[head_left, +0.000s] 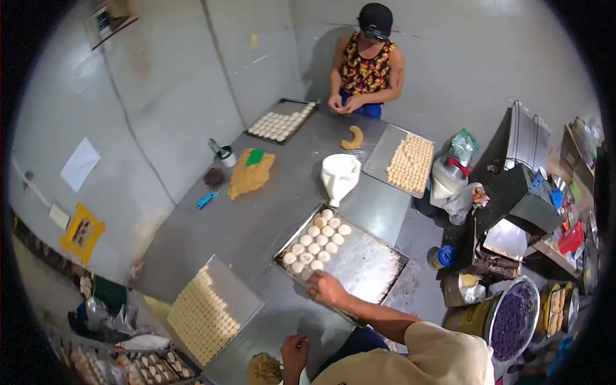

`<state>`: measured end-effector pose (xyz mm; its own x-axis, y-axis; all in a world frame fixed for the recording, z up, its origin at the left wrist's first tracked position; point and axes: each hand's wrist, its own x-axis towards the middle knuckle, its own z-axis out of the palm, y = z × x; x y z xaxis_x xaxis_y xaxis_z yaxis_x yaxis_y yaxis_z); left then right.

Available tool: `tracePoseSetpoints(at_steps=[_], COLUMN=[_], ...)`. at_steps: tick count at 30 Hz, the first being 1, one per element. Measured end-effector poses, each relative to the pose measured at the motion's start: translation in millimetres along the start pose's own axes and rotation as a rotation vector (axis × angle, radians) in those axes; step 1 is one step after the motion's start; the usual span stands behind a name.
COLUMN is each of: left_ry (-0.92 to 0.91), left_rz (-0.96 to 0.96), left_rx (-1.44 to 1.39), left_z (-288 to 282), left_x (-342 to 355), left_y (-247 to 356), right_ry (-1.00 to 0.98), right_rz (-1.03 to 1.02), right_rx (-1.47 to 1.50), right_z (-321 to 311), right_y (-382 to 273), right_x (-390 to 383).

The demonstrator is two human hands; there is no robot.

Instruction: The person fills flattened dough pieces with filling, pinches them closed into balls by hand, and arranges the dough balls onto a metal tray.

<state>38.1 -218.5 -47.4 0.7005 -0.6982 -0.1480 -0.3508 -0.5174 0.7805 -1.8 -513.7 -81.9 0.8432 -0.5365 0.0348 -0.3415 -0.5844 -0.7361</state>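
My right hand [327, 289] reaches over the near edge of a dark-rimmed metal baking tray [366, 266]. Its fingers are pinched together around a pale dough ball, mostly hidden by them. Rows of flattened round dough balls [313, 240] fill the tray's left part, with bare metal to their right. Closer in, my left hand [295, 353] is held low with its fingers curled; what they hold, if anything, cannot be made out. Beside it lies a lump of brownish dough or filling [264, 369]. A sheet [240, 292] with rows of small pale dough pieces [202, 321] rests to the left.
Across the table [192, 237], a person [366, 64] handles something small near another dough tray [282, 122]. A white jug-like container [340, 176], flattened brown dough [250, 176], a curved dough roll [351, 137] and a tray of small pieces [410, 160] lie between. A purple-filled bucket [515, 321] stands right.
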Motion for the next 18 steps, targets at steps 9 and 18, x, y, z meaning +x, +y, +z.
tracePoseSetpoints(at_steps=[9, 18], left_ry=[0.134, 0.358], left_rz=[-0.083, -0.393], left_rx=[-0.094, -0.337], left_z=[-54.8, -101.9], left_x=[-62.4, -119.0], left_y=[-92.3, -101.2], right_ry=[-0.25, -0.282], right_rz=[-0.242, -0.355], right_rx=[-0.017, -0.057], right_z=[151.7, 247.2], right_y=[-49.1, -148.5], right_x=[25.1, 122.7])
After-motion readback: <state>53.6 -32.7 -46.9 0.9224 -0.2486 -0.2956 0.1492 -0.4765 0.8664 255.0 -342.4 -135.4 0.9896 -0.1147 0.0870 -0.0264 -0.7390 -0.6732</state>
